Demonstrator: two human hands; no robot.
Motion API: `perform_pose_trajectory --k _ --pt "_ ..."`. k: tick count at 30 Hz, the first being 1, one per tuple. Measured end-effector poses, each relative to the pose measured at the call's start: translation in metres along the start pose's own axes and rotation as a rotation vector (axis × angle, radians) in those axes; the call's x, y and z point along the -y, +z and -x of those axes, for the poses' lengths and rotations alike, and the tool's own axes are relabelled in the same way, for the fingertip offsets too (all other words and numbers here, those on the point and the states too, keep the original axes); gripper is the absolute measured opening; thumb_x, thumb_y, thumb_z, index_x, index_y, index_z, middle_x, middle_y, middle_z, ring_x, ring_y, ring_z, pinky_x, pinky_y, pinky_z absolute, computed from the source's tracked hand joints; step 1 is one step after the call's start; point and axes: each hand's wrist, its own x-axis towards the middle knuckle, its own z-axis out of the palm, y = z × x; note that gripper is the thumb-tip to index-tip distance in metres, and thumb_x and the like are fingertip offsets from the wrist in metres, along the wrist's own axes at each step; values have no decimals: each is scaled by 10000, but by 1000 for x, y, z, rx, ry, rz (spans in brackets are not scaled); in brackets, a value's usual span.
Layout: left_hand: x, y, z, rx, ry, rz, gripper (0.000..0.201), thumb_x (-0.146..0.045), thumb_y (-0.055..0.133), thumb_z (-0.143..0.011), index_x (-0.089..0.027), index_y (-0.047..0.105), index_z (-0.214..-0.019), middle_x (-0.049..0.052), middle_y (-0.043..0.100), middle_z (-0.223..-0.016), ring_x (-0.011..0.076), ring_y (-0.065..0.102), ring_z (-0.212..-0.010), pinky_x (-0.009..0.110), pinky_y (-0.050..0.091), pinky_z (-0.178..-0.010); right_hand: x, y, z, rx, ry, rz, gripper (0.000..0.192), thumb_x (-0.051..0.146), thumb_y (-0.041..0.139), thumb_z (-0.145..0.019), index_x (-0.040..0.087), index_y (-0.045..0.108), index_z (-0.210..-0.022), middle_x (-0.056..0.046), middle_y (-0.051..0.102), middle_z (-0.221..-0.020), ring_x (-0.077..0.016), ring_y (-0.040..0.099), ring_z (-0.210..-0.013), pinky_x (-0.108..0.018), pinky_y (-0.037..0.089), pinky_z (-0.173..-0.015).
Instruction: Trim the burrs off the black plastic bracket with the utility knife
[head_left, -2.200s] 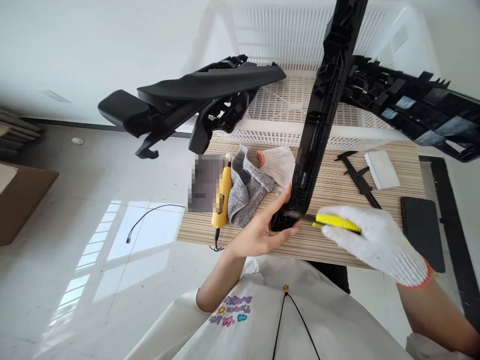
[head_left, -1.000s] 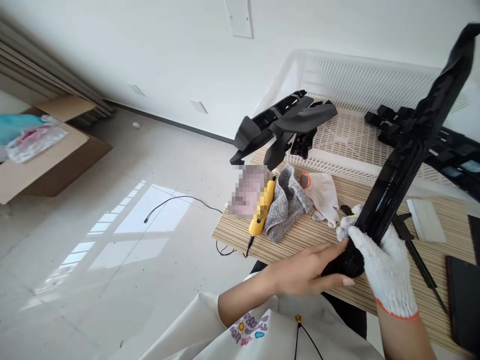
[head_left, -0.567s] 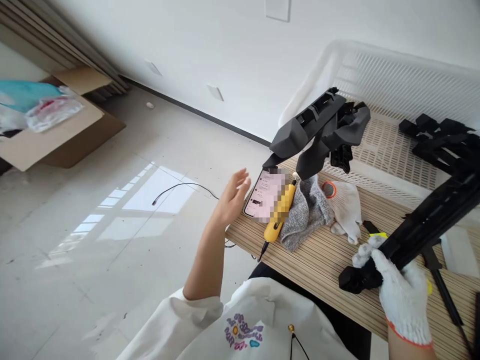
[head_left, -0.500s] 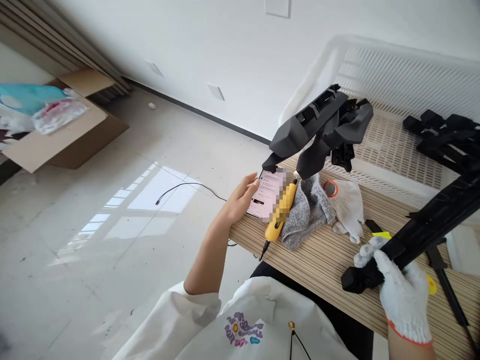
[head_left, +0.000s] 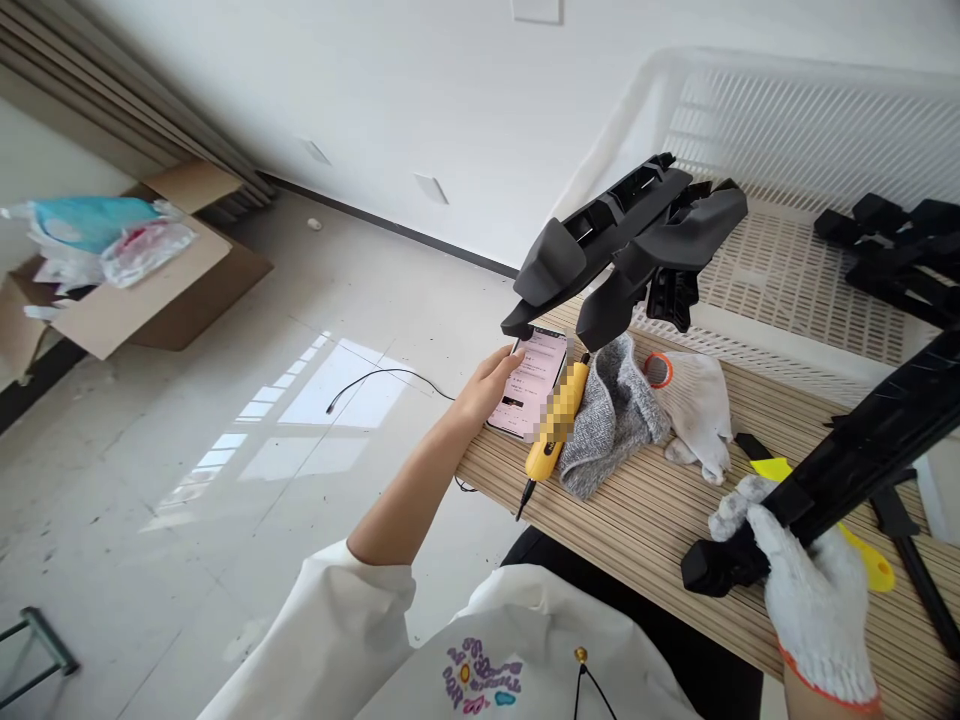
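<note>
My left hand [head_left: 487, 388], bare, is at the left side of a phone [head_left: 534, 385] lying with its screen lit. The thumb rests over the phone's edge and the fingers close along its side, partly hidden. Beside the phone lies a yellow electric screwdriver [head_left: 553, 430], with a black cord at its lower end. In a white knitted glove, my right hand [head_left: 806, 570] grips a long black plastic part [head_left: 862, 450] near its lower end. That part slants up to the right, out of view.
A grey cloth [head_left: 611, 420] and a white glove [head_left: 697, 405] lie on the wood-striped table [head_left: 622, 530]. Black plastic parts [head_left: 630, 245] jut over the phone from a white basket [head_left: 765, 320]. A yellow-handled tool [head_left: 874, 570] lies by my right hand. An open carton [head_left: 195, 290] stands on the floor.
My left hand has moved further onto the phone, its thumb now over the edge and its fingers drawn in. The right hand keeps its grip. The view has turned slightly left.
</note>
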Motion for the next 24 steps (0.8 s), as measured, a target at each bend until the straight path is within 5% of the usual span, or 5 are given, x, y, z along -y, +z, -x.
perform_pose_trajectory --k 10,24 --pt "-2 4 -2 72 -54 142 407 -539 754 -821 -208 745 -1057 39 800 -938 254 749 -886 327 610 -789 -2 0 -2 26 -29 52 284 413 862 -782 232 721 -951 -20 687 -778 -197 679 -666 -342 622 -600" --pt "2 1 -10 77 -113 268 404 -501 782 -775 -203 725 -1040 23 787 -910 197 734 -797 268 575 -682 -1 -7 -5 53 -75 181 309 442 838 -808 202 731 -970 -46 715 -812 -205 704 -695 -341 652 -666"
